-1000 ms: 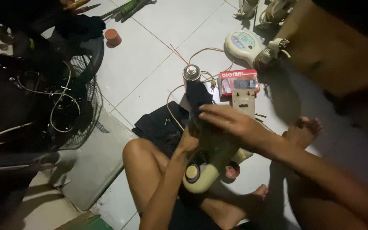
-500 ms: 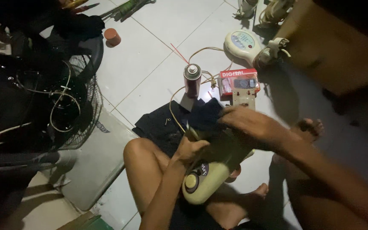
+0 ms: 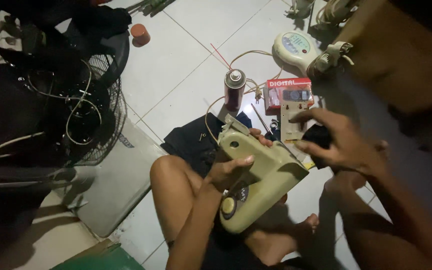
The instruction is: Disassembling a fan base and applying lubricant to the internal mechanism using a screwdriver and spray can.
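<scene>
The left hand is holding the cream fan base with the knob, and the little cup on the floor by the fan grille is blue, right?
Not quite. The head view shows the little cup is orange-red, not blue. The left hand does hold the cream fan base.

This looks like a home repair spot set up on a white tiled floor (image 3: 186,65). A spray can (image 3: 234,89), a boxed meter (image 3: 288,93), loose wires (image 3: 248,55), a fan guard (image 3: 93,115) and a round appliance base (image 3: 296,46) lie scattered about, beside a brown wooden cabinet (image 3: 396,60).
</scene>
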